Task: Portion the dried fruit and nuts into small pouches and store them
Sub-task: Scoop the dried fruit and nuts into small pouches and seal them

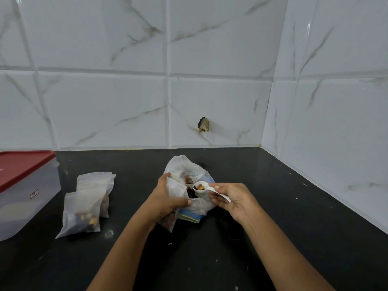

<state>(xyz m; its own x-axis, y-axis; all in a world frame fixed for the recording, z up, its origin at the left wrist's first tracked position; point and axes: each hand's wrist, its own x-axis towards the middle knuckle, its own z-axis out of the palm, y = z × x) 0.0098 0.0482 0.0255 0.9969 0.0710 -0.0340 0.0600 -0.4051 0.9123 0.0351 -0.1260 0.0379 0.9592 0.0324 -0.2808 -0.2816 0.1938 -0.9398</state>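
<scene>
A large clear bag of dried fruit and nuts (pixel 184 166) stands open in the middle of the black counter. My left hand (pixel 168 198) holds a small translucent pouch (pixel 175 191) open in front of that bag. My right hand (pixel 233 199) pinches the handle of a white plastic scoop (pixel 202 187), whose bowl carries a few fruit and nut pieces right above the pouch's mouth. Two filled pouches lie to the left: one nearer me (pixel 83 213), one behind it (pixel 96 181).
A clear storage box with a red lid (pixel 23 185) sits at the left edge of the counter (pixel 273 227). Marble-patterned tiled walls rise behind and on the right, meeting in a corner. A chipped hole (pixel 203 124) marks the back wall.
</scene>
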